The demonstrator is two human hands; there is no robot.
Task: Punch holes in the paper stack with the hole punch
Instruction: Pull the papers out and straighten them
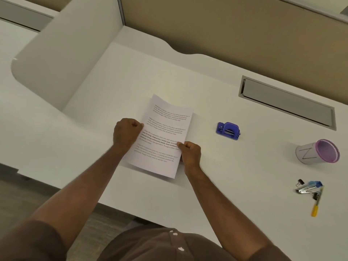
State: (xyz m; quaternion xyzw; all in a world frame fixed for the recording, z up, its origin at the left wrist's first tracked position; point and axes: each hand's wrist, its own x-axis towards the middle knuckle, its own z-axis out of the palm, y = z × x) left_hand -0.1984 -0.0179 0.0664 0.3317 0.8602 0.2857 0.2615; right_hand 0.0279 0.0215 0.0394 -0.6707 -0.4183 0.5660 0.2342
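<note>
White paper stack [162,136] is pinched at both edges by left hand [126,133] and right hand [190,153]; next, likely carrying it to the purple hole punch [228,130].

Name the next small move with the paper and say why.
Probably carry the paper stack, which both the left hand and right hand pinch at its side edges, rightward to the hole punch. The punch sits untouched on the desk, apart from the paper.
</note>
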